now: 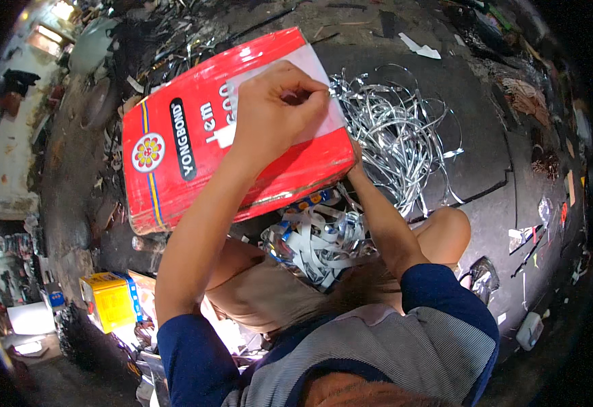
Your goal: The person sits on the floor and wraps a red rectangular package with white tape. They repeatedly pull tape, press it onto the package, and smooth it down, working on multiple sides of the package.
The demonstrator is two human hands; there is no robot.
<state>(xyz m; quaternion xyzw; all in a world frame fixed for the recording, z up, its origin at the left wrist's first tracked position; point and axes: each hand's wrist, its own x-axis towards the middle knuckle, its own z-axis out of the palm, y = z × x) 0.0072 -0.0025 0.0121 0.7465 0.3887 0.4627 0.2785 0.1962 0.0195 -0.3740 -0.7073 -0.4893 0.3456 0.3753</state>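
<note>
A large red cardboard box (208, 183) with a round flower emblem, blue-yellow stripes and a pale panel (317, 64) is tilted in front of me. Over its upper right part, my left hand (276, 108) is closed in a pinch near the right edge. What sits between those fingertips is too small to make out. My right hand (356, 159) is at the box's right edge, mostly behind it, with its fingers hidden. A tangled heap of shiny silver strips (405, 142) lies just beyond that edge.
Between my legs lies another pile of white and silver strips (317, 244). A yellow and blue box (109, 302) stands at lower left. White scraps (418, 47) lie on the dark floor at the far side, and a white object (530, 331) is at lower right.
</note>
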